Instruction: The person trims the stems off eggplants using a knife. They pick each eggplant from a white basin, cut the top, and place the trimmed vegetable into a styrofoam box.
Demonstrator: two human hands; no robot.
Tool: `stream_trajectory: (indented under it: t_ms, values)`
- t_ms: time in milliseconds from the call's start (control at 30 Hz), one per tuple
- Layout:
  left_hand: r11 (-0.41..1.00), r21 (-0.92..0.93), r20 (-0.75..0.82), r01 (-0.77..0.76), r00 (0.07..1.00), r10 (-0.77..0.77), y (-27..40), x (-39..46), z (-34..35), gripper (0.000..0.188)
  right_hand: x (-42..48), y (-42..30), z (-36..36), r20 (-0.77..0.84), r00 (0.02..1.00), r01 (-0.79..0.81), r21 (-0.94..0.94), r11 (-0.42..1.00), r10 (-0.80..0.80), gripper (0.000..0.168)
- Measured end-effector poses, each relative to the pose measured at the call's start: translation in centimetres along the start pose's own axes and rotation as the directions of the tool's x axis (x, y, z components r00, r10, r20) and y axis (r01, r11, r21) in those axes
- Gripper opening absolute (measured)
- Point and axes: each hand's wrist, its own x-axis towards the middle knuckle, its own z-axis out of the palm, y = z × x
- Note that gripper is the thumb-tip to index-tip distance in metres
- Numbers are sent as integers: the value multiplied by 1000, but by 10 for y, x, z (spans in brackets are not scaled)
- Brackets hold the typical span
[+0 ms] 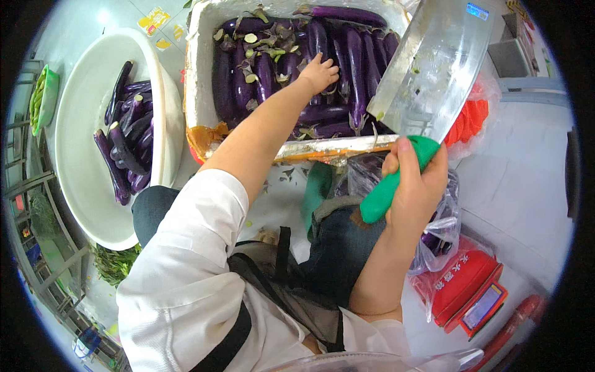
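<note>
My left hand [320,73] reaches into a white foam box [199,69] of long purple eggplants [355,69]. Its fingers are spread on or just over one eggplant [317,37]; whether it grips it I cannot tell. Cut stem ends [251,38] and calyx scraps lie on the eggplants at the box's left half. My right hand [413,179] holds the green-wrapped handle of a large cleaver [432,69], its broad blade raised over the box's right corner. A white oval tub [160,116] at left holds more eggplants [124,149], several with trimmed ends.
Clear plastic bags [437,242] with eggplants lie beside my right knee. Near them are a red case [465,279] and a device with a screen [483,307]. Leafy greens [114,262] lie below the tub. A green basket [50,100] of green pods and a metal rack stand far left.
</note>
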Motion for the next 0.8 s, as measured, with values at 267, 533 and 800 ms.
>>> stream_trajectory:
  t_ms: [267, 533, 800]
  values:
    - [998, 63, -4, -21, 1000, 21, -9, -16, -16, 27, -2, 4, -3, 85, 996, -30, 76, 997, 23, 23]
    - [998, 32, 240, 50, 969, -57, -23, -78, -45, 33, -3, 9, 0, 107, 991, 72, 123, 990, -85, 15]
    - [998, -12, 91, 58, 994, -56, -8, -41, -50, 32, -14, 6, 1, 16, 989, 146, 115, 983, -149, 18]
